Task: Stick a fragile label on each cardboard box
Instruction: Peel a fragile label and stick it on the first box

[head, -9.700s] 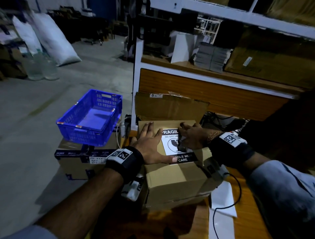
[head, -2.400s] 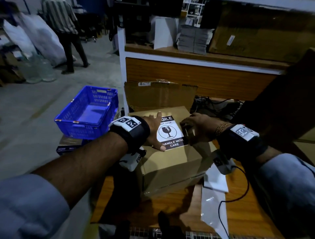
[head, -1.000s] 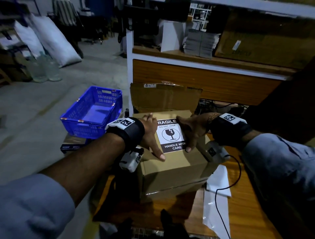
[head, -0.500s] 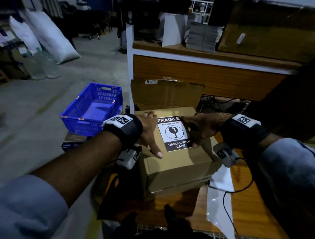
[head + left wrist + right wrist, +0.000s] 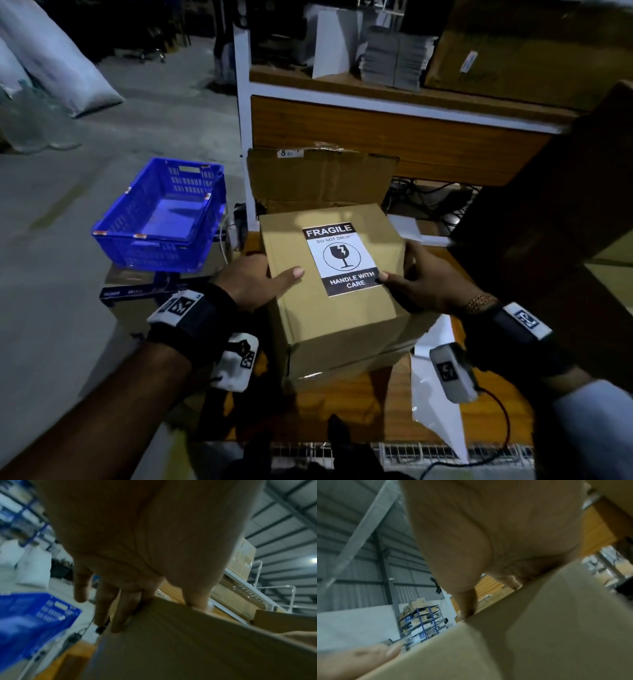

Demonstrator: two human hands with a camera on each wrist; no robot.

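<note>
Dim warehouse lighting all around, with a wooden surface (image 5: 394, 404) under your box (image 5: 339, 318) and a shelf (image 5: 404, 99) of stacked paper and cartons behind it. That box sits on the surface's left end, right in front of you, top face up, and the label (image 5: 340, 260) is stuck flat on the top, reading FRAGILE, DO NOT DROP, HANDLE WITH CARE with a broken glass symbol in the middle.

Your left hand (image 5: 251, 282) has hold of the box's left edge: thumb lying across the top just beside the label, fingers (image 5: 118, 615) down the left side wall, which the left wrist view shows fairly well. Your right hand (image 5: 424, 284) does the same on the right edge, thumb tip touching the label's lower right corner, the rest of the fingers wrapped down the right side. So both hands clamp the box from opposite sides.

An open carton (image 5: 322, 178) stands just behind the box. Off to the left, a blue crate (image 5: 161, 219) sits on top of another carton (image 5: 137, 301) on the floor. White backing paper (image 5: 435, 387) lies on the surface to the right of the box, partly under your right wrist.
</note>
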